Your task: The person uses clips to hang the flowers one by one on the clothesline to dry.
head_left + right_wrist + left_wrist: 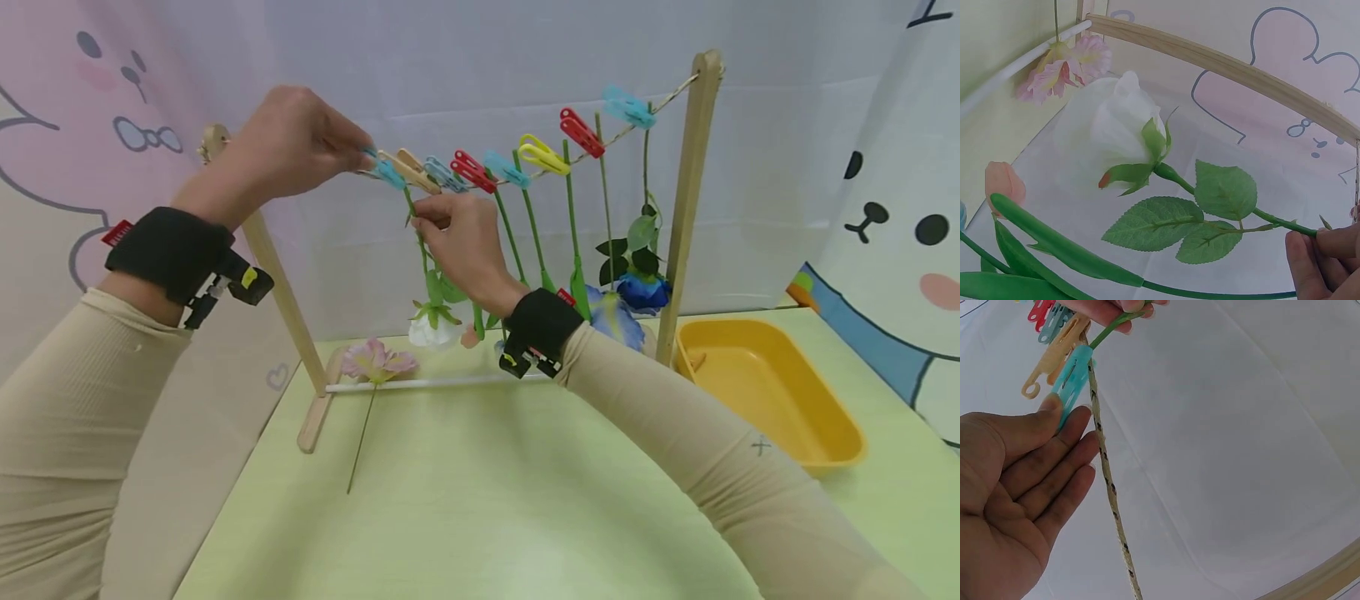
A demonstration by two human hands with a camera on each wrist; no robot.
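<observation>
My left hand (303, 150) pinches the handles of a light blue clothespin (1075, 378) between thumb and fingertips, at the rope (1105, 464). The clothespin's tip meets the green stem of a white rose (1110, 128), which hangs head down. Just below that clothespin, my right hand (467, 242) pinches the rose's stem between thumb and fingers. Beside them on the rope sit a tan clothespin (1060, 353) and a red clothespin (472, 170). Further right, a yellow clothespin (545, 155) and several others hold flower stems, among them a blue rose (643, 292).
The rope runs between a left wooden post (281, 292) and a right wooden post (690, 200), joined low down by a white rod (450, 382). A pink flower (378, 361) lies across the rod at the left. A yellow tray (780, 392) stands at the right on the green table (450, 517).
</observation>
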